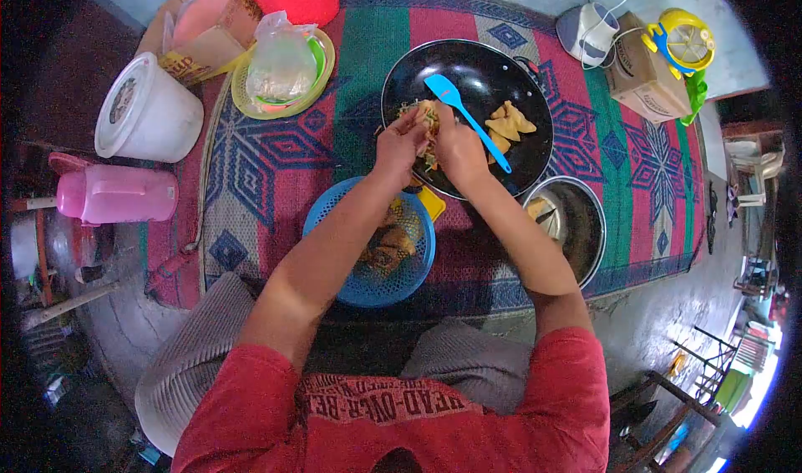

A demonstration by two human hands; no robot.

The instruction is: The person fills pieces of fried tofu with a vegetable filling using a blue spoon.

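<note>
Over the left side of a black wok (409,64), my left hand (399,146) and my right hand (461,146) come together. My left fingers are closed around a small tan piece (427,107) that looks like fried tofu. Beside it my right fingers are bent and closed; what they pinch is hidden. Shredded vegetable filling (430,143) lies in the wok below and between my hands. A light blue spatula (476,124) rests slantwise in the wok, just right of my right hand. Golden triangular pieces (511,122) are piled on the wok's right side.
A blue basket (322,285) with brown pieces sits under my left forearm. Right of my right forearm is a metal bowl (595,214). A pink jug (125,191), white bucket (167,122) and yellow basket (242,97) stand left; a cardboard box (647,80) stands right on the patterned mat (476,260).
</note>
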